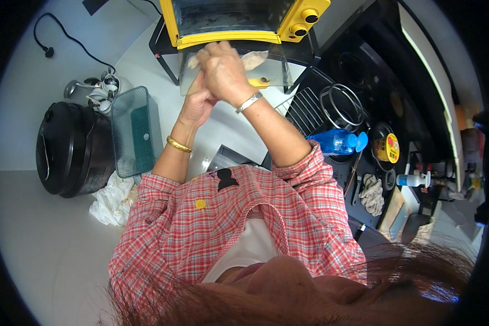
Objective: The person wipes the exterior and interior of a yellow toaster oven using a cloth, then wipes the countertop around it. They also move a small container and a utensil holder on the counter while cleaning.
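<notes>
A yellow toaster oven (pixel 228 39) stands before me, its glass door (pixel 283 69) folded down towards me. My right hand (pixel 223 73), with a silver bracelet at the wrist, presses on a pale cloth (pixel 255 60) against the glass. Parts of the cloth stick out on both sides of the hand. My left hand (pixel 199 105), below a gold bangle, is at the door's near edge, partly under the right hand. Its fingers are hidden, so its hold is unclear. A yellow door handle (pixel 259 82) shows beside the right wrist.
The oven sits on a black metal rack (pixel 169 69). To the left are a black electric cooker (pixel 71 148), a plastic basket (pixel 136 134) and crumpled tissues (pixel 113 199). On the right are a wire grid (pixel 305 110), a metal ring stand (pixel 342 106) and a blue bottle (pixel 336 141).
</notes>
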Motion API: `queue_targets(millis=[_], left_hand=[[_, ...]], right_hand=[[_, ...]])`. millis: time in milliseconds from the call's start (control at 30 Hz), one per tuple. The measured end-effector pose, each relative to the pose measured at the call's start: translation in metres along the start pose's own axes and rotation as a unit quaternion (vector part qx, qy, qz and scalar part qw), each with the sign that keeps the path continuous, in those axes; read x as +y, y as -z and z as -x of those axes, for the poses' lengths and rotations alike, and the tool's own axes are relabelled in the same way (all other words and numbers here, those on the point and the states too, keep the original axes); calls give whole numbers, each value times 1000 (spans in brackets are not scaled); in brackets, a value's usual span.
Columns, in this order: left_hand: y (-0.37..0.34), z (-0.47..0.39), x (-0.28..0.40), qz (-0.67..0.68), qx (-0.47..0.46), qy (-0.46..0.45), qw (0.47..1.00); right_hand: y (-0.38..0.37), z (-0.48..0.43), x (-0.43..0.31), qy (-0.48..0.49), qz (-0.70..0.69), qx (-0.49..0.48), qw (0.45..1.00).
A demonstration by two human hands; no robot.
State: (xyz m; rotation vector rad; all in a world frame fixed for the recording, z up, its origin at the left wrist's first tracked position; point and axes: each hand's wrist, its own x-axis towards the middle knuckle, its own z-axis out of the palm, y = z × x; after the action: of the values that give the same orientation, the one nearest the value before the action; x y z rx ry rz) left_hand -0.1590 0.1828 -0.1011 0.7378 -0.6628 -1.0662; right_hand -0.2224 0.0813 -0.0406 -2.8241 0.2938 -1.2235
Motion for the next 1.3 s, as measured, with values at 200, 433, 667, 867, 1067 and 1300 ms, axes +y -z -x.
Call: queue_targets(millis=[200,433,667,867,1067,1300], left_hand=[[9,-1,-10,12,12,-30,999],[-6,-3,1,53,-34,-7,998],[-19,-1,-4,22,58,-11,998],[-19,-3,-5,33,62,-15,997],[-19,-5,-6,25,85,-47,995],[-18,0,-2,26,49,-33,998]], right_hand=[[12,15,-21,-50,-316,-27,947],[100,16,78,-338,-155,18,928],[57,39,93,-169,134,-53,975],[49,36,45,-136,147,-61,978],[40,35,0,-18,-111,-69,991],[57,2,96,-248,130,1,960]])
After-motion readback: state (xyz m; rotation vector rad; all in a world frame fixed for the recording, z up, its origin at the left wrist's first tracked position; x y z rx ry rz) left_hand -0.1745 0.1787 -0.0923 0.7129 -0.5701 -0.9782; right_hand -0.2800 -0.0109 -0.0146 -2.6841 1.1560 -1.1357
